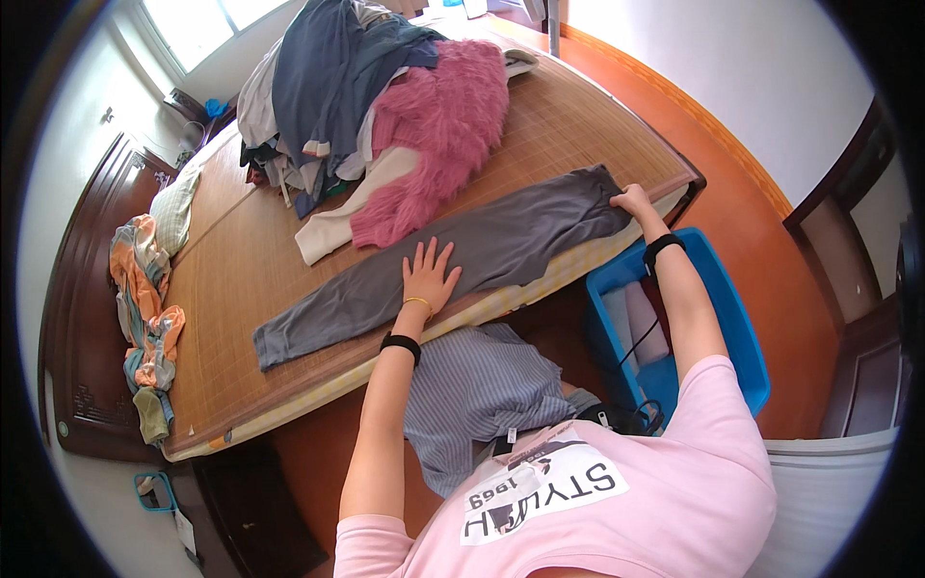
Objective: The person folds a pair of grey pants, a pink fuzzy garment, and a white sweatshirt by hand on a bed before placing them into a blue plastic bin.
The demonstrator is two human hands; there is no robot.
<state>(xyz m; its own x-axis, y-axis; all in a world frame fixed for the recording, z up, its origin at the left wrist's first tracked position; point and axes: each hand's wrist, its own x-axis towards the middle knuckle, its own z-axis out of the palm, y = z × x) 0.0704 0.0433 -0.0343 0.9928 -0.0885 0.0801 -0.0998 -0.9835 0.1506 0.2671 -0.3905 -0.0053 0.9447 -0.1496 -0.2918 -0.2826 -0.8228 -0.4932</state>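
Note:
A pair of grey trousers (477, 238), folded lengthwise, lies flat near the front edge of a bed covered by a brown woven mat (224, 260). My left hand (430, 278) rests palm down on the middle of the trousers, fingers spread. At their right end, by the waist, my right hand (633, 202) pinches the grey fabric between thumb and fingers. Just beyond the trousers lie a fluffy pink garment (462, 108) and a white sleeve (354, 209). They belong to a large heap that also holds a dark blue garment (318, 79).
A blue plastic bin (751, 361) with folded cloths stands on the floor by the bed's right corner. Orange and grey crumpled cloth (141, 267) and a checked pillow (175, 209) lie at the bed's left end, beside a dark wooden headboard (94, 311).

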